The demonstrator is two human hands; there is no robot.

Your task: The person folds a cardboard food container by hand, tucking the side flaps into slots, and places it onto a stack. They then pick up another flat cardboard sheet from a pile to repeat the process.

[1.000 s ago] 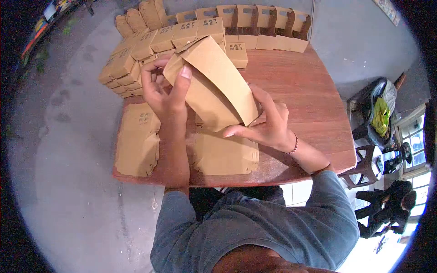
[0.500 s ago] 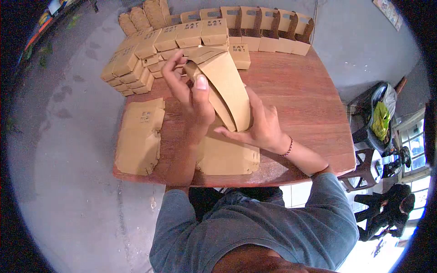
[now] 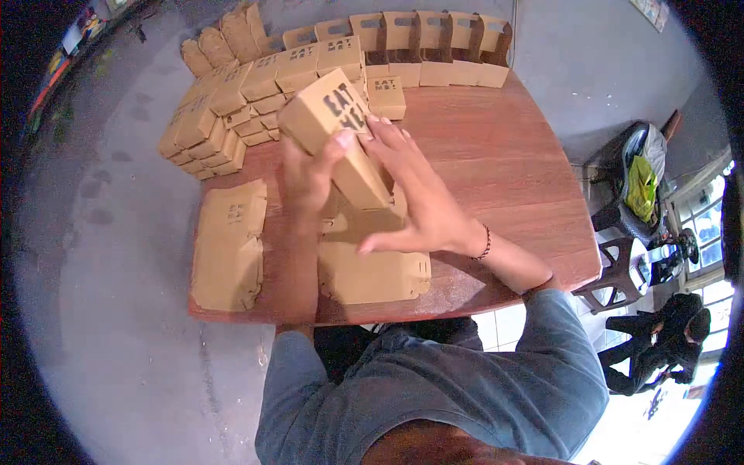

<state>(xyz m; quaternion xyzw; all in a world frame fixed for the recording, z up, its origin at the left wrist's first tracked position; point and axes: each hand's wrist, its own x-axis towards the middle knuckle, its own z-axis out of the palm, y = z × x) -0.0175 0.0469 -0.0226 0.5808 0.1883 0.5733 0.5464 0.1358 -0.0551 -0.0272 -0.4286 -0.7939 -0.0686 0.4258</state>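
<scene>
A small brown cardboard box (image 3: 314,112), folded closed and printed "EAT ME!", is held tilted above the table in my left hand (image 3: 310,174). My left thumb presses its near side; the other left fingers are blurred and partly hidden behind it. My right hand (image 3: 422,194) lies along the box's right side, fingertips touching near the lettering and thumb stretched away from it. Below my hands, flat cardboard blanks (image 3: 376,271) lie on the table, partly covered. To the left are more flat blanks (image 3: 229,256), the top one printed.
Stacked closed boxes (image 3: 198,124) stand at the back left of the wooden table (image 3: 496,163), with a single box (image 3: 386,97) beside them. Open carriers with handle holes (image 3: 422,50) line the back edge. A stool (image 3: 620,271) and a person in dark clothes (image 3: 659,341) are at right.
The box has turned so its printed face now shows and its flap is closed. It has shifted slightly left. My right thumb has come off it, and the camera view has shifted a little.
</scene>
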